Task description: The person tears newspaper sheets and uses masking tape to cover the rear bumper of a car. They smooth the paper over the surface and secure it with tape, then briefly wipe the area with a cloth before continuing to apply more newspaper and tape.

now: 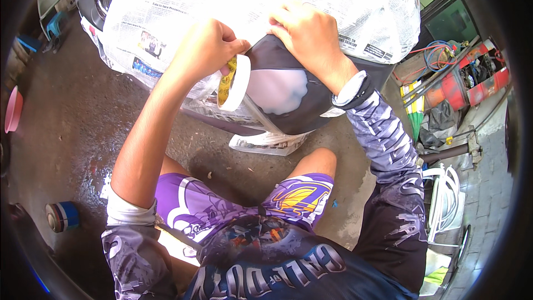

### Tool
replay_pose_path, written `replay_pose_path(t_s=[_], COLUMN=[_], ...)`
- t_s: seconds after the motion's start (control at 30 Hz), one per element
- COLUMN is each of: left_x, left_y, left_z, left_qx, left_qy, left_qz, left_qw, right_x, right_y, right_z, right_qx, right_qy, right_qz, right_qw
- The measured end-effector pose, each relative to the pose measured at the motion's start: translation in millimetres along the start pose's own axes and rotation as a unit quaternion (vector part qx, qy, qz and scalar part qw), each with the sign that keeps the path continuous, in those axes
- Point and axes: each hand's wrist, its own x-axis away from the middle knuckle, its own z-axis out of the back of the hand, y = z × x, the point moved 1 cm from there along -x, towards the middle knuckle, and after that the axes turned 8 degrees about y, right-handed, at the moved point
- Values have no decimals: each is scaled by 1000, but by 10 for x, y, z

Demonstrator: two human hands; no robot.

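Observation:
My left hand (pixel 214 50) is closed on a roll of white masking tape (pixel 241 84), its yellow inner core showing. The roll hangs just left of a pale, uneven patch (pixel 277 90) on a dark car body panel (pixel 313 97). Across the panel's upper edge, my right hand (pixel 308 36) has its fingers bent and thumb pressed in against the newspaper edge. What lies between those fingertips is hidden. Newspaper sheets (pixel 366 16) cover most of the car around both hands, the upper part washed out by glare.
Below the panel, a paper-wrapped piece (pixel 269 143) juts toward my knees. At right are red metal equipment (pixel 452 91), coiled hoses (pixel 438 53) and a bundle of white hose (pixel 444 200). A blue can (pixel 62 216) stands on the floor at left, with a pink basin (pixel 14 109) farther up.

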Motion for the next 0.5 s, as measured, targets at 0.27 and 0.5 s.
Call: replay_pose_path(t_s=[0.27, 0.5], left_x=[10, 50], left_y=[-36, -49], left_z=[-12, 13], left_qx=[14, 8], left_qy=[6, 8], left_qz=[-10, 7], left_qw=[1000, 1000], right_x=[-3, -60], right_y=[-42, -87], right_z=[-5, -10], right_qx=[20, 20], right_qy=[1, 19], right_qz=[-6, -1], right_qw=[1000, 1000])
